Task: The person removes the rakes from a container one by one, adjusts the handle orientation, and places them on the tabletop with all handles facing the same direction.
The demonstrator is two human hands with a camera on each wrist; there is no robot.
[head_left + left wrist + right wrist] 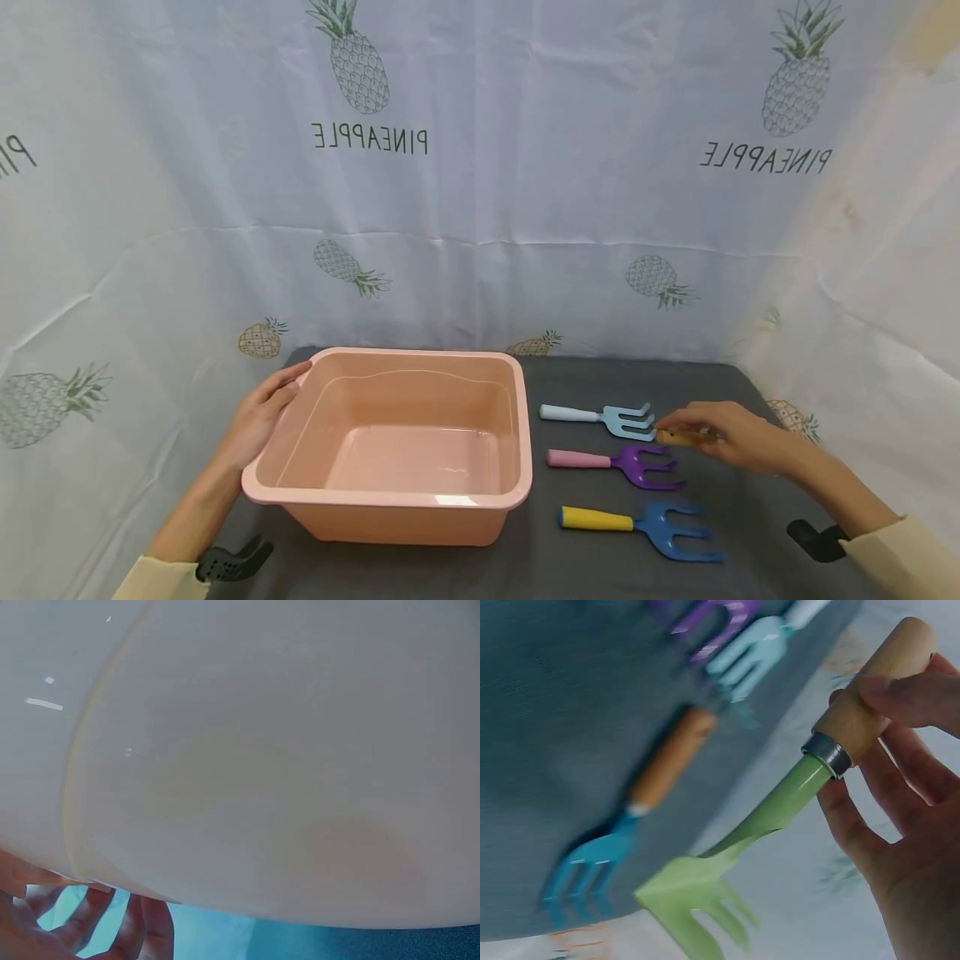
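A peach-colored plastic basin sits on the dark tabletop. At its left rim, my left hand grips the edge; curled fingers show below the rim in the left wrist view. Over on the right, my right hand holds a hand rake by its round wooden handle, thumb on one side and fingers on the other. This rake has a green neck and tines in the right wrist view. From the head, only a wooden handle shows at the fingertips; the hand hides the rest.
Right of the basin lie a light-blue fork with white handle, a purple fork with pink handle and a blue fork with yellow handle. Another blue fork has a wooden handle. Pineapple-print cloth hangs behind.
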